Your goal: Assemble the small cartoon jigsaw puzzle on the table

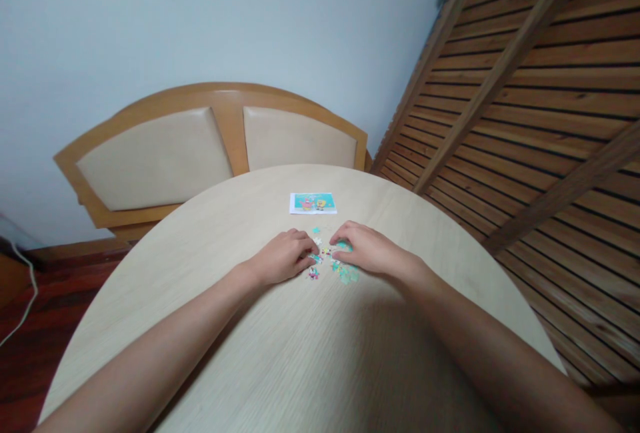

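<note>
Small jigsaw puzzle pieces (345,275) lie in a loose cluster on the round table, several pale green or teal, others with pink, white and yellow print. At the left side of the cluster, my left hand (286,256) rests with curved fingers apart, its fingertips on or just over a few pieces. A pink and white piece (313,273) lies just below its thumb. My right hand (367,248) arches over the right side of the cluster, thumb and fingers apart, partly hiding teal pieces. Beyond both hands lies a picture card (315,203) with two cartoon figures on teal.
The light wooden table (240,366) has a curved edge. Behind it stands a padded wooden headboard (165,156) against a pale wall. A slatted wooden panel (525,106) leans at the right. A white cable (31,286) hangs at the far left.
</note>
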`<state>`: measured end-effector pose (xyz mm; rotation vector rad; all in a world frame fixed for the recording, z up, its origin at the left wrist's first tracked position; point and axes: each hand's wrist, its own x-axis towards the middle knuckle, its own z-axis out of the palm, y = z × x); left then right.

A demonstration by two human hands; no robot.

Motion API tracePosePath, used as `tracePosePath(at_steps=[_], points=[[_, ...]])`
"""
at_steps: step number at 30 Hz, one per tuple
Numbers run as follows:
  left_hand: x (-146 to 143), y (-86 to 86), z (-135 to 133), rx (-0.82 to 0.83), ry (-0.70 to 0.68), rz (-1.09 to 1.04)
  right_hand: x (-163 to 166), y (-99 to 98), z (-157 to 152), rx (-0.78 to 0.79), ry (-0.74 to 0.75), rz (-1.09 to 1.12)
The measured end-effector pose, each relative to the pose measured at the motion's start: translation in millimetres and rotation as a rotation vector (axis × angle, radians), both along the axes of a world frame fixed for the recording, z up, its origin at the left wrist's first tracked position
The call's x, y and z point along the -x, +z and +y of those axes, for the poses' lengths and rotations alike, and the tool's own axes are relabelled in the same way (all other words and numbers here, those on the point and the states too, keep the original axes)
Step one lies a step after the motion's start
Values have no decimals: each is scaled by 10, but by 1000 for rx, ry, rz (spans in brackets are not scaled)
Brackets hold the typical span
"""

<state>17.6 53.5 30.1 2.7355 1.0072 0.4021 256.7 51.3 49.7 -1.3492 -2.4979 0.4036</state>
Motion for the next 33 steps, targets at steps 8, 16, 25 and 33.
tracePosePath(at_steps=[8, 16, 25, 33], points=[[-27, -38, -1, -47, 0, 44, 163, -50, -87, -13, 43, -20], [-50, -24, -31, -130, 34, 89, 245, -111, -62, -98, 61, -31], [-57, -5, -28, -12, 153, -92, 263, -84, -40, -139, 30, 39], [-62, 40, -26, 305, 285, -320, 279, 31, -104, -213, -5, 1]])
